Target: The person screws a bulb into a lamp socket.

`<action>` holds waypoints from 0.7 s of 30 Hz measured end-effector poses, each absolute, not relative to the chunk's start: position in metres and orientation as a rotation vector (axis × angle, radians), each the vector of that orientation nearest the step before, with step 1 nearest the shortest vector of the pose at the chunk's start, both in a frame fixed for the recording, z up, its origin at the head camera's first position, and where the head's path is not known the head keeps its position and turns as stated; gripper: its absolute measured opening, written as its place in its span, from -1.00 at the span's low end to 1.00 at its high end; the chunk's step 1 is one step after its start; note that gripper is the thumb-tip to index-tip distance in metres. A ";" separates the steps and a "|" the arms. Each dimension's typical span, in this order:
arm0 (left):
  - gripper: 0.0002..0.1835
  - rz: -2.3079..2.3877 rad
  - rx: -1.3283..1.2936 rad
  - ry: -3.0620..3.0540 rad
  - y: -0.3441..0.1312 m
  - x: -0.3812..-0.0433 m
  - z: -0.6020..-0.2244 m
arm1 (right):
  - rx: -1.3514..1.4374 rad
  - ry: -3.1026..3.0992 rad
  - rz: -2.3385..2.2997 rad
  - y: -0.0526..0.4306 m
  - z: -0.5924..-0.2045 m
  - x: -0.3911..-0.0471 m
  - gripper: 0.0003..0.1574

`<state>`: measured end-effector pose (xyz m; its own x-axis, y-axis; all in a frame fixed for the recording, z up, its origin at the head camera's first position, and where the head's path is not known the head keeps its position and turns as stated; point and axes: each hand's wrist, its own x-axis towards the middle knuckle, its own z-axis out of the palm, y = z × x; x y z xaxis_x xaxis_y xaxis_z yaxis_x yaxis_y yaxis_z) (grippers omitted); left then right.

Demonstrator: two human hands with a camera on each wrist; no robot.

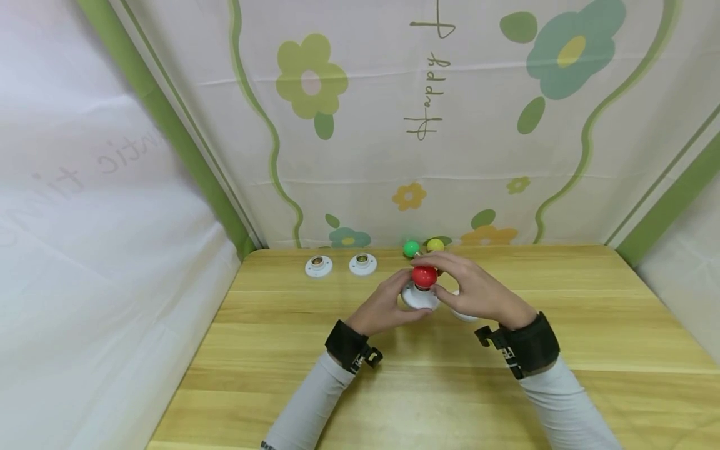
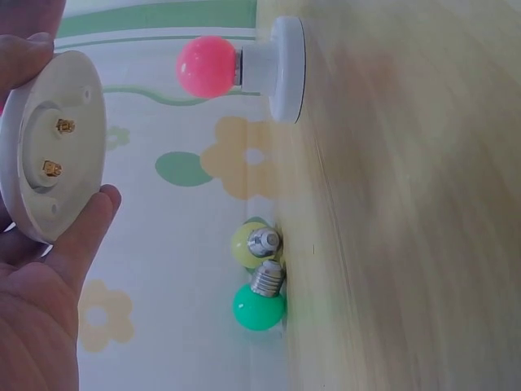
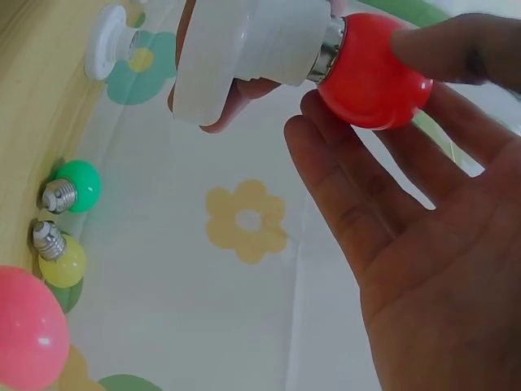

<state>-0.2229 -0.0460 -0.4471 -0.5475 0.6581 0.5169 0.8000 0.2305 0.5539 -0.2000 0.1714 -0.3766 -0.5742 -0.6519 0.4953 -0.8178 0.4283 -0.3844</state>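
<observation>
My left hand (image 1: 385,306) grips a round white lamp holder (image 1: 418,300) by its rim, raised off the table. In the left wrist view, the underside of this lamp holder (image 2: 75,134) faces the camera, showing two brass terminals. A red bulb (image 3: 374,77) sits in its socket, with a band of metal cap visible between them. Around that bulb curves my right hand (image 3: 440,220), its thumb on the glass and fingers along the far side. Beyond the hands, a green bulb (image 1: 411,249) and a yellow bulb (image 1: 435,245) lie on the table.
Two bulbless white lamp holders (image 1: 319,266) (image 1: 362,264) stand at the back left. Another white holder (image 2: 286,69) with a pinkish-red bulb (image 2: 207,67) stands on the wooden table (image 1: 394,387), largely behind my right hand in the head view. A printed curtain (image 1: 365,156) rises behind.
</observation>
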 end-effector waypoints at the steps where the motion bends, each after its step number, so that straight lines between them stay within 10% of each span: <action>1: -0.17 -1.212 -1.388 -2.328 -0.046 -0.223 -0.447 | 1.276 -2.414 0.874 0.172 -0.376 -0.200 -0.32; 21: -0.22 -1.224 -1.413 -2.311 -0.045 -0.223 -0.449 | 1.160 -2.448 0.832 0.172 -0.378 -0.201 -0.24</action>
